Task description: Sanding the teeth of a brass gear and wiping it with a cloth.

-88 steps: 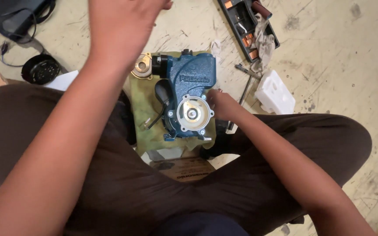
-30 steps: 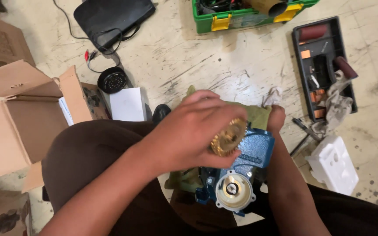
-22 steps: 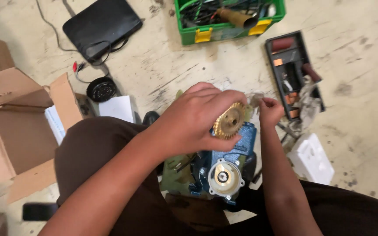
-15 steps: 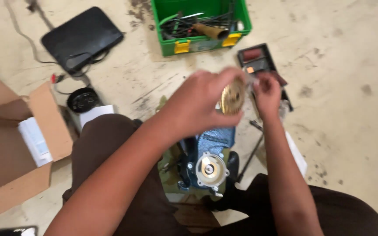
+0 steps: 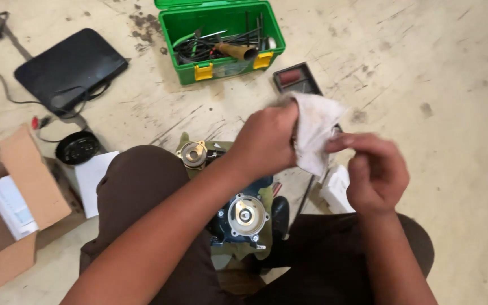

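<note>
Above the blue pump [image 5: 243,212] wedged between the knees, the left hand [image 5: 266,144] closes around a dirty rag [image 5: 314,133], likely wrapping a part hidden inside. The right hand [image 5: 375,169] pinches the rag's loose corner, pulling it taut. A green toolbox [image 5: 221,39] sits open beyond.

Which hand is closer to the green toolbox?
Left. The left hand is just below the green toolbox; the right hand is lower and farther to the side.
</note>
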